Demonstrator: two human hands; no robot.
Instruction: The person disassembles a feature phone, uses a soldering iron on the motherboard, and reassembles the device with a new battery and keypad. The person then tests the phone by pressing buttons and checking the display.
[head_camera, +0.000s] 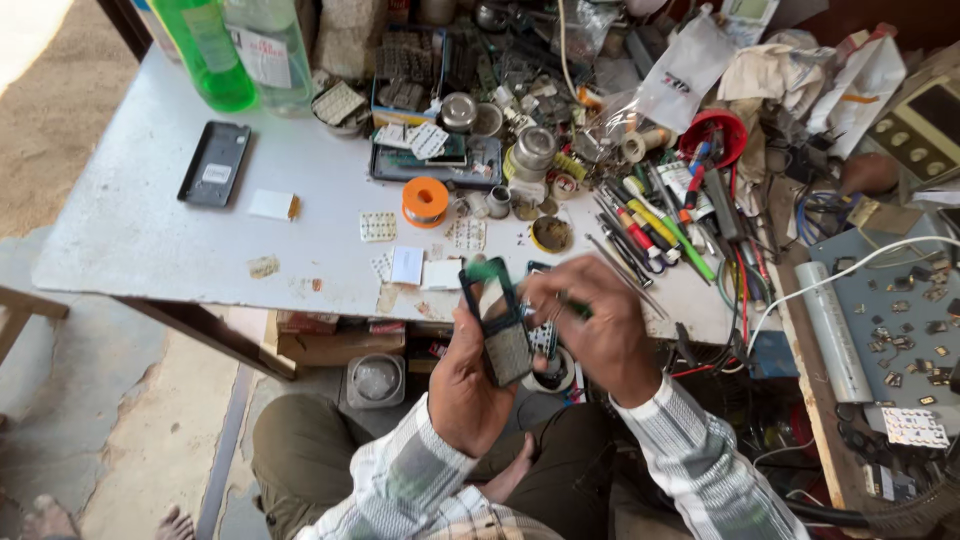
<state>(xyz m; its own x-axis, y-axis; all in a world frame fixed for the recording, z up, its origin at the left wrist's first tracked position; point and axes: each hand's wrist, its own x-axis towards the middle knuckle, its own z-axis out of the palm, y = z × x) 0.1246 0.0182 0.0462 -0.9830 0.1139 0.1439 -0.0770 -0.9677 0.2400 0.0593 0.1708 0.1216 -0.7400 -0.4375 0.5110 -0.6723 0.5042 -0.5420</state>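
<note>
Left hand is clamped on a phone, held upright off the desk's near edge. Right hand pinches a green tool – blurred. Best keep the phone braced and the tool strokes short – judging by the blur.

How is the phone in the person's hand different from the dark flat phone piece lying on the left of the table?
The keypad phone is gripped upright in the left hand, while the dark phone cover lies flat, untouched, on the white table. The held phone shows a screen and keys; the cover shows a plain inner face with a pale label. The right hand works at the phone with a green tool; nothing touches the cover. Both are dark, rectangular phone parts.
</note>
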